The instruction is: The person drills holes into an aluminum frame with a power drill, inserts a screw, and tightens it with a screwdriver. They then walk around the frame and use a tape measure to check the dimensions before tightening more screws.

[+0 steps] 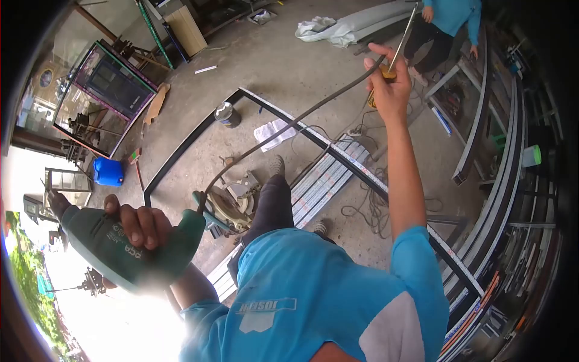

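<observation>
At the lower left, my left hand (142, 226) is wrapped round the body of a green power drill (114, 247). The drill's chuck points to the left, and its lower edge is blurred. From its handle a dark power cord (289, 125) runs up across the view to my right hand (391, 90). That hand is raised at the upper right, closed on a screwdriver (403, 42) with a yellow handle and its shaft pointing up. The cord's upper end passes by its fingers. Below lies a large dark frame (187, 142) on the floor.
A mitre saw (241, 196) stands near my foot, beside stacked metal profiles (329, 181). Around them are a can (227, 114), a white cloth (274, 134) and tangled cables (368, 217). A co-worker (449, 21) is at the upper right. A blue jug (108, 172) stands left.
</observation>
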### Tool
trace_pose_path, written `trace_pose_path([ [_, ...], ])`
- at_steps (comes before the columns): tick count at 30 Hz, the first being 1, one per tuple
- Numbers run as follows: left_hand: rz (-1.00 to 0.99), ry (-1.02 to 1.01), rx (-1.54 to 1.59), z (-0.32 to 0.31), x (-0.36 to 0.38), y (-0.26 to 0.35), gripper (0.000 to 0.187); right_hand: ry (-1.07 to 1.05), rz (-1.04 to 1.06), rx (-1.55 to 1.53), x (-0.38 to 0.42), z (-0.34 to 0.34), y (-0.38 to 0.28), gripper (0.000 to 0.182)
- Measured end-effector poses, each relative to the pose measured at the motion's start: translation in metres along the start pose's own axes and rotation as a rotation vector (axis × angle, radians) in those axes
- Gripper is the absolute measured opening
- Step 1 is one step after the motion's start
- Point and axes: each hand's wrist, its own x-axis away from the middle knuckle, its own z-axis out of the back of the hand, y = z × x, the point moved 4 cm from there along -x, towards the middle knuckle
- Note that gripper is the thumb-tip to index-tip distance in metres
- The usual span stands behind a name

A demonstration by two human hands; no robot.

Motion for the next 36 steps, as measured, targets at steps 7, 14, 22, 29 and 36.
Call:
trace_pose_path([
  [7, 0.139, -0.284, 0.157, 0.118, -0.170, -0.097, 0.096, 0.327, 0.089, 0.217, -0.145, 0.016, 0.079, 0.031],
  [14, 0.274, -0.139, 0.304, 0.174, -0.314, -0.125, 0.090, 0.336, 0.580, 0.497, -0.293, -0.030, 0.016, 0.023],
  [22, 0.340, -0.137, 0.287, 0.188, -0.385, -0.170, 0.102, 0.128, 1.033, 0.560, -0.386, -0.064, -0.027, 0.034],
  [29, 0.487, -0.164, 0.264, 0.232, -0.413, -0.226, 0.106, 0.203, 0.343, 0.674, -0.366, -0.074, 0.136, 0.023],
  [36, 0.545, -0.270, -0.205, 0.282, -0.488, -0.312, 0.105, -0.028, -0.315, 0.497, -0.296, -0.044, 0.385, 0.022],
])
